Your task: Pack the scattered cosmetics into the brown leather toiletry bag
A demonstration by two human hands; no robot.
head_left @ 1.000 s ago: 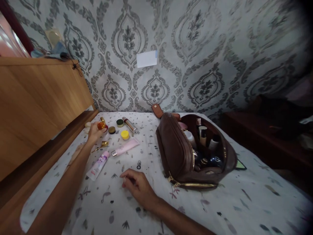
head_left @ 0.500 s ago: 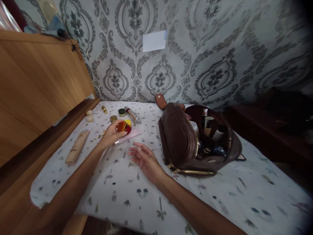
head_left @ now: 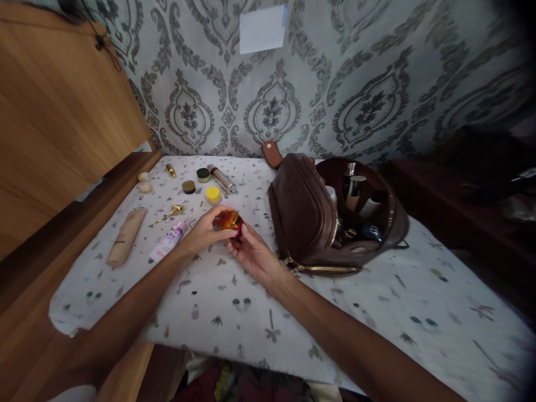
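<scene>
Between my two hands is a small amber and red jar, held above the printed cloth. My left hand wraps its fingers round the jar's left side. My right hand has thumb and fingertips closed on the jar's lower right side. Beyond the hands lies a yellow round tub. A pink and white tube rests under and beside my left wrist. To the right of my right hand sits an open brown bag with bottles in it.
Farther back lie a dark-lidded jar, an olive-lidded jar, a silver tube and a gold lipstick. A beige tube lies left, beside a wooden cabinet. The patterned wall stands behind.
My left hand has brought the jar right and towards me. My right hand has gone from open to gripping the jar too. The view has tilted down.
</scene>
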